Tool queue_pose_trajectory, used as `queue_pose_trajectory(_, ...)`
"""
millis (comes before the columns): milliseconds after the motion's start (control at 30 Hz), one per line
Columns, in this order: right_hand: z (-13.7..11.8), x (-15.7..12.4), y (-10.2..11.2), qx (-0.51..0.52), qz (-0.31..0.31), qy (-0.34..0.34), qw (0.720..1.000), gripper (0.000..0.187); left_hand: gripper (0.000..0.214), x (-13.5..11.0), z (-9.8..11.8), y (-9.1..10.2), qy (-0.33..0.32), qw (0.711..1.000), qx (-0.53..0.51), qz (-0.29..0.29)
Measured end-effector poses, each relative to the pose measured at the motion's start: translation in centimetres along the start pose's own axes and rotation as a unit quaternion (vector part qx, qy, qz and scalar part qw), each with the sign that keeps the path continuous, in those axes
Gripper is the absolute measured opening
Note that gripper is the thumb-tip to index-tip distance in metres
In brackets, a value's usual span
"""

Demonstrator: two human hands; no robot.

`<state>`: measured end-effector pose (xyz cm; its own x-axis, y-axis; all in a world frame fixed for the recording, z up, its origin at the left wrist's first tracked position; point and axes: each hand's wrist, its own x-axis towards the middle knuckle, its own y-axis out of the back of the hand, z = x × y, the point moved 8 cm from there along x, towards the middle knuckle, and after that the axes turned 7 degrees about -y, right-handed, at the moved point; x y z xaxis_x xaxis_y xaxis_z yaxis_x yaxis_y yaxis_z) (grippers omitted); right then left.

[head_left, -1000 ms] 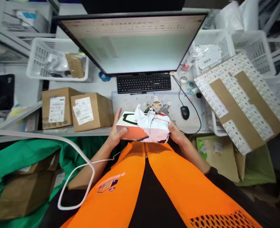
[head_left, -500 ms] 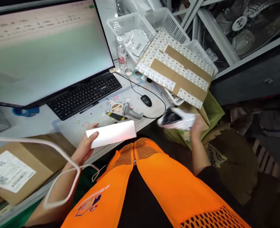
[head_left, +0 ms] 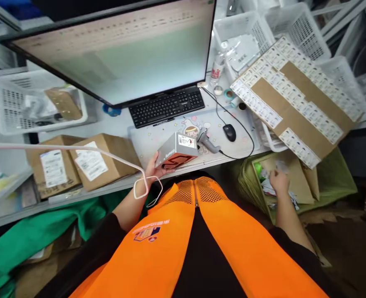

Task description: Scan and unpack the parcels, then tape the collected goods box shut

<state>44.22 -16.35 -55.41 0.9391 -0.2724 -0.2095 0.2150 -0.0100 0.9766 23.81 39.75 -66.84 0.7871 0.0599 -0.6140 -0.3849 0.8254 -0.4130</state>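
Note:
My left hand [head_left: 156, 169] grips the left end of a grey and orange product box [head_left: 177, 151] with a white label on its top. The box is tilted over the desk's front edge. A grey barcode scanner [head_left: 209, 143] lies just beyond it. My right hand [head_left: 279, 181] is low over the open carton inside a green bag [head_left: 248, 176], its fingers curled. A clear, film-like scrap shows beside those fingers, and I cannot make out what they hold. Bright green and white wrapping pieces [head_left: 267, 187] lie under the hand.
A monitor [head_left: 124, 54], keyboard [head_left: 167, 105] and mouse [head_left: 229, 132] occupy the desk. Two labelled cartons [head_left: 92, 163] stand at left, near a white basket [head_left: 40, 124]. A label-covered cardboard sheet [head_left: 297, 99] leans over more baskets at right. A white cord [head_left: 108, 153] crosses the left side.
My right hand has moved down into the carton, and the black and white plastic package it held no longer shows in it. The box in my left hand has turned, showing its label. The view has swung left.

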Motion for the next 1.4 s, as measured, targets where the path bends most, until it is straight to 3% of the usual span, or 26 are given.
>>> queue_pose_trajectory(100, -11.4, 1.6, -1.8, 0.116, -0.057, 0.099, 0.987, 0.046, 0.089, -0.8, 0.0, 1.0, -0.034, 0.999, 0.007, 0.002)
queue_pose_trajectory(167, -20.5, 0.6, -4.0, 0.142, -0.131, 0.169, 0.966, 0.053, 0.084, -1.4, -0.1, 1.3, -0.035, 0.999, -0.018, 0.015)
queue_pose_trajectory(233, -28.0, -1.4, -6.7, 0.102, -0.198, 0.200, 0.954, 0.065, 0.076, -1.9, -0.2, 1.5, -0.031, 0.997, -0.053, 0.036)
queue_pose_trajectory(333, -34.2, -4.6, -10.1, 0.032, -0.245, 0.183, 0.952, 0.076, 0.068, -2.9, -0.6, 2.0, -0.023, 0.990, -0.117, 0.079)
queue_pose_trajectory(433, -35.4, -6.0, -10.7, 0.025, -0.216, 0.151, 0.964, 0.077, 0.063, -3.7, -1.6, 2.7, -0.013, 0.978, -0.171, 0.115)
queue_pose_trajectory(533, -35.2, -5.4, -8.4, 0.075, -0.207, 0.175, 0.960, 0.060, 0.060, -4.3, -2.9, 3.7, -0.014, 0.965, -0.217, 0.146)
queue_pose_trajectory(600, -35.2, -4.8, -6.0, 0.122, -0.257, 0.227, 0.931, 0.043, 0.058, -4.6, -3.4, 4.2, -0.022, 0.958, -0.241, 0.155)
queue_pose_trajectory(700, -35.8, -5.7, -1.5, 0.181, -0.398, 0.334, 0.835, 0.035, 0.057, -4.8, -3.8, 4.7, -0.033, 0.954, -0.251, 0.163)
queue_pose_trajectory(767, -36.2, -6.7, 1.5, 0.193, -0.452, 0.382, 0.782, 0.032, 0.057, -4.8, -3.8, 4.8, -0.027, 0.955, -0.245, 0.166)
queue_pose_trajectory(833, -36.6, -7.4, 3.4, 0.183, -0.461, 0.399, 0.771, 0.028, 0.057, -4.6, -3.8, 4.8, -0.018, 0.958, -0.236, 0.162)
queue_pose_trajectory(933, -37.2, -7.6, 4.4, 0.162, -0.443, 0.401, 0.785, 0.028, 0.058, -4.3, -3.6, 4.4, -0.012, 0.963, -0.224, 0.147)
queue_pose_trajectory(1067, -37.3, -6.2, 2.9, 0.150, -0.393, 0.417, 0.806, 0.038, 0.054, -5.7, -2.9, 3.9, -0.022, 0.967, -0.217, 0.131)
queue_pose_trajectory(1100, -37.3, -5.5, 1.8, 0.135, -0.376, 0.416, 0.817, 0.041, 0.052, -6.6, -2.6, 3.9, -0.027, 0.968, -0.214, 0.130)
queue_pose_trajectory(1167, -37.0, -3.1, -0.8, 0.093, -0.314, 0.378, 0.866, 0.044, 0.047, -9.6, -2.0, 4.4, -0.035, 0.968, -0.206, 0.137)
queue_pose_trajectory(1233, -37.1, -1.0, -3.4, 0.067, -0.236, 0.348, 0.905, 0.039, 0.047, -14.0, -1.5, 5.6, -0.052, 0.964, -0.205, 0.160)
queue_pose_trajectory(1300, -37.1, -0.3, -6.2, 0.036, -0.185, 0.348, 0.918, 0.041, 0.052, -19.5, -1.1, 7.8, -0.095, 0.949, -0.215, 0.210)
queue_pose_trajectory(1400, -36.0, -0.6, -10.1, 0.013, -0.150, 0.317, 0.937, 0.062, 0.068, -28.4, -0.6, 13.3, -0.202, 0.892, -0.231, 0.332)
